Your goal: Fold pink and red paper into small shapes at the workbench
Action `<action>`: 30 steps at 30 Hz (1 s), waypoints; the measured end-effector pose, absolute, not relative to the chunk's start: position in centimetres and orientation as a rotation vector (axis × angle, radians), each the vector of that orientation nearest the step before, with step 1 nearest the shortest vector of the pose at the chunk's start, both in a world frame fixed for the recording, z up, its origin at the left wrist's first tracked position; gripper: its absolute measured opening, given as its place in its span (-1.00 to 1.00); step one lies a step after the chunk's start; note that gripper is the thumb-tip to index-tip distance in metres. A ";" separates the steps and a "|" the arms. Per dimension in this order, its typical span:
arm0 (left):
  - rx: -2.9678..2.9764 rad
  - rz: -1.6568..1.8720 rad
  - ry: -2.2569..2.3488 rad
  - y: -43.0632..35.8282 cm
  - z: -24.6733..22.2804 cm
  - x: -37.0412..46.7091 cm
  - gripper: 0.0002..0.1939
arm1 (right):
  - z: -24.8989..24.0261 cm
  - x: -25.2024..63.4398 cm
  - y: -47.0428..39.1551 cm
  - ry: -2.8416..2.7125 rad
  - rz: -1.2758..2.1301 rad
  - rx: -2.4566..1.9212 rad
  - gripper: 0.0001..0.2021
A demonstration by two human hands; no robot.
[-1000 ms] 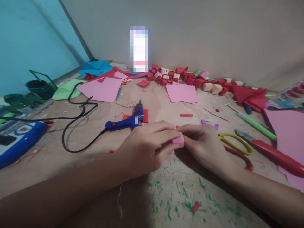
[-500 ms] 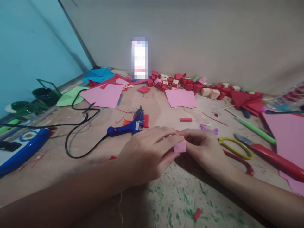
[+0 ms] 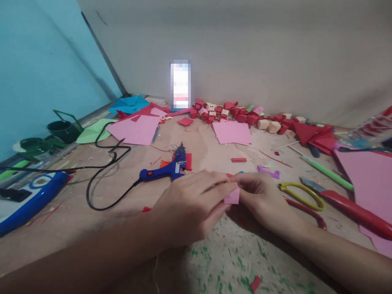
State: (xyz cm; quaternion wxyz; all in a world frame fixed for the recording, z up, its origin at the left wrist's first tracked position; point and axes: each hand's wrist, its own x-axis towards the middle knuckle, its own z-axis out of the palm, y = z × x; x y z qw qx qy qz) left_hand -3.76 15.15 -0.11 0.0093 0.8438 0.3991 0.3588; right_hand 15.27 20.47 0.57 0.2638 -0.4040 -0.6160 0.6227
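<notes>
Between my two hands sits a small pink paper box (image 3: 232, 196), low in the middle of the view. My left hand (image 3: 191, 204) is closed on its left side, with fingers across the top and the thumb below. From the right, my right hand (image 3: 260, 196) pinches the same box; its fingertips are partly hidden behind it. A bit of red paper shows just behind the fingers. Beyond my left hand lies a blue glue gun (image 3: 167, 167) on scraps of red and orange paper. Yellow-and-red-handled scissors (image 3: 303, 196) lie right of my right hand.
Several small red, pink and cream paper boxes (image 3: 223, 112) line the back wall near a lit phone (image 3: 180, 85). Pink paper sheets (image 3: 232, 132) lie in front. A red-handled cutter (image 3: 355, 212) is at right, a blue-and-white power strip (image 3: 39, 192) and black cord (image 3: 88, 192) at left.
The whole scene sits slightly lower in the view, as the camera has tilted up a little. Both hands keep their hold on the pink paper box, with hardly any change in finger position.
</notes>
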 end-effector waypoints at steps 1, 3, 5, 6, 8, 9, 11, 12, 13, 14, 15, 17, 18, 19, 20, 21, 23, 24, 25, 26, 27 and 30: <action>2.631 1.122 1.245 15.2 -0.1 -3.7 -0.73 | 0.6 15.3 20.5 -1.657 1.681 -1.095 -0.83; 2.619 1.133 1.242 15.3 0.0 -3.7 -0.73 | 0.6 15.3 20.5 -1.616 1.688 -1.087 -0.83; 2.603 1.154 1.233 15.4 0.0 -3.7 -0.74 | 0.6 15.3 20.5 -1.589 1.718 -1.083 -0.82; 2.595 1.160 1.231 15.4 0.0 -3.7 -0.74 | 0.6 15.3 20.5 -1.587 1.734 -1.087 -0.81; 2.590 1.173 1.228 15.3 0.0 -3.7 -0.74 | 0.5 15.3 20.4 -1.592 1.756 -1.100 -0.79; 2.593 1.177 1.227 15.3 0.0 -3.7 -0.74 | 0.5 15.3 20.4 -1.589 1.758 -1.098 -0.78; 2.607 1.184 1.227 15.2 0.1 -3.7 -0.74 | 0.3 15.3 20.4 -1.572 1.755 -1.085 -0.78; 2.616 1.186 1.228 15.2 0.0 -3.7 -0.75 | 0.2 15.3 20.4 -1.570 1.753 -1.076 -0.79; 2.623 1.185 1.231 15.3 0.0 -3.7 -0.75 | 0.0 15.3 20.4 -1.570 1.747 -1.065 -0.81; 2.630 1.181 1.234 15.3 0.0 -3.7 -0.75 | -0.2 15.3 20.4 -1.572 1.744 -1.058 -0.83; 2.636 1.179 1.237 15.3 0.0 -3.6 -0.75 | -0.3 15.3 20.4 -1.573 1.740 -1.050 -0.84; 2.646 1.181 1.240 15.4 -0.1 -3.6 -0.76 | -0.5 15.4 20.5 -1.590 1.720 -1.041 -0.87; 2.645 1.184 1.241 15.4 -0.1 -3.6 -0.77 | -0.5 15.4 20.5 -1.605 1.708 -1.040 -0.87; 2.642 1.187 1.242 15.4 -0.1 -3.6 -0.77 | -0.5 15.4 20.6 -1.624 1.699 -1.042 -0.86; 2.635 1.193 1.245 15.4 -0.1 -3.5 -0.77 | -0.4 15.4 20.6 -1.644 1.689 -1.046 -0.86; 2.627 1.200 1.243 15.4 -0.2 -3.5 -0.77 | -0.3 15.3 20.6 -1.656 1.679 -1.050 -0.86; 2.607 1.218 1.239 15.4 -0.2 -3.5 -0.77 | -0.2 15.2 20.6 -1.641 1.683 -1.063 -0.86; 2.599 1.227 1.236 15.4 -0.2 -3.5 -0.77 | -0.2 15.1 20.6 -1.619 1.695 -1.066 -0.87; 2.593 1.238 1.234 15.4 -0.2 -3.5 -0.77 | -0.2 15.1 20.6 -1.596 1.714 -1.065 -0.87; 2.590 1.244 1.235 15.4 -0.2 -3.5 -0.76 | -0.2 15.1 20.5 -1.572 1.737 -1.062 -0.87; 2.589 1.247 1.237 15.4 -0.2 -3.5 -0.76 | -0.3 15.1 20.5 -1.560 1.756 -1.056 -0.87; 2.598 1.254 1.243 15.4 -0.2 -3.4 -0.76 | -0.4 15.1 20.5 -1.606 1.739 -1.044 -0.84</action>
